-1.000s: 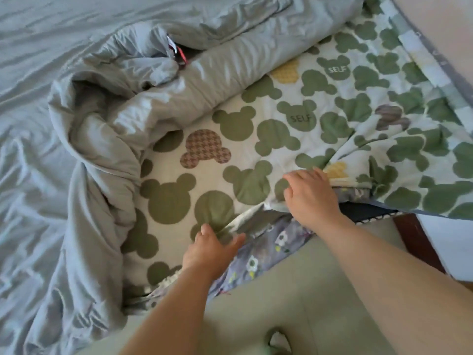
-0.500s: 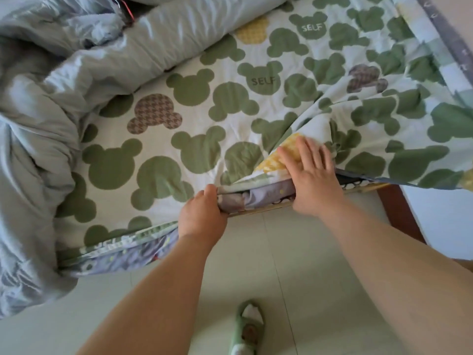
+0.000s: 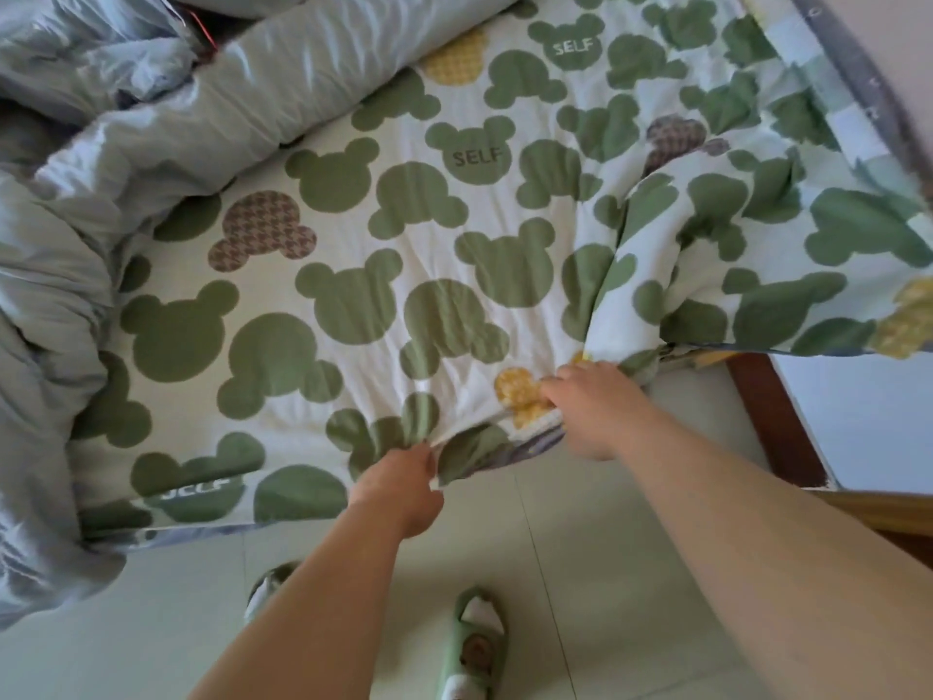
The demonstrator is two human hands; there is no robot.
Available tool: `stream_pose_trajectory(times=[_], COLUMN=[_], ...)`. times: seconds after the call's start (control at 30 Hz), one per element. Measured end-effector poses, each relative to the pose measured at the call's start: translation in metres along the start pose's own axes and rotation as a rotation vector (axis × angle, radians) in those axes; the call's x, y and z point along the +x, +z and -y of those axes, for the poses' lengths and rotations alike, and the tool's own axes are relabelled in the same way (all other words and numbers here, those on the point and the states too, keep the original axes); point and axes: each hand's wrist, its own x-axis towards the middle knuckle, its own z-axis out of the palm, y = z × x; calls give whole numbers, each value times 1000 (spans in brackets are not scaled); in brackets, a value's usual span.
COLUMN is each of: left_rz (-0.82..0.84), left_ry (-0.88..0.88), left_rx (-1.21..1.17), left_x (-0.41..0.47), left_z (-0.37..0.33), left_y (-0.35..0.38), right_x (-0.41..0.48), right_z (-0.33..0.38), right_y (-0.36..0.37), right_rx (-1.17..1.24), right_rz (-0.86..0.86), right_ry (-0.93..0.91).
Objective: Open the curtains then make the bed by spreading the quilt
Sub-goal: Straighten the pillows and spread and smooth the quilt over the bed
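1. While you stand at the near edge of the bed (image 3: 712, 357), the grey quilt (image 3: 75, 275) lies bunched in a heap along its left edge. A long roll of the quilt runs across the far side.
2. Beside it, the bear-print sheet (image 3: 353, 295) lies mostly flat over the middle. Toward the right edge it rises in a loose fold.
3. Your left hand (image 3: 399, 490) pinches the sheet's near edge, fingers curled round a tuck of fabric.
4. Below your arms, green slippers (image 3: 472, 644) stand on the pale tiled floor (image 3: 606, 573).
5. Your right hand (image 3: 590, 411), slightly blurred, grips the same near edge just right of the left hand. Its fingers curl over a yellow bear, and purple fabric (image 3: 535, 447) shows beneath.
6. By the bed's near right corner, a dark wooden strip (image 3: 767, 421) runs down to the floor.
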Motion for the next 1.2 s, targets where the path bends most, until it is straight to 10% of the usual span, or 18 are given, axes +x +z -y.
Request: stream_pose_trajectory(times=[0.13, 0.33, 0.83, 1.2], left_rz=[-85, -243, -159, -435], left_ry=[-24, 55, 289, -32], left_rx=[-137, -280, -255, -47], left_x=[0, 13, 22, 53], left_z=[-6, -42, -176, -249], left_y=[9, -19, -14, 29], right_x=[-5, 3, -12, -2], right_z=[-1, -21, -138, -225], right_y=[18, 11, 14, 32], right_rx=[532, 645, 120, -143], right_rz=[-274, -742, -386, -423], right_ry=[173, 430, 484, 201])
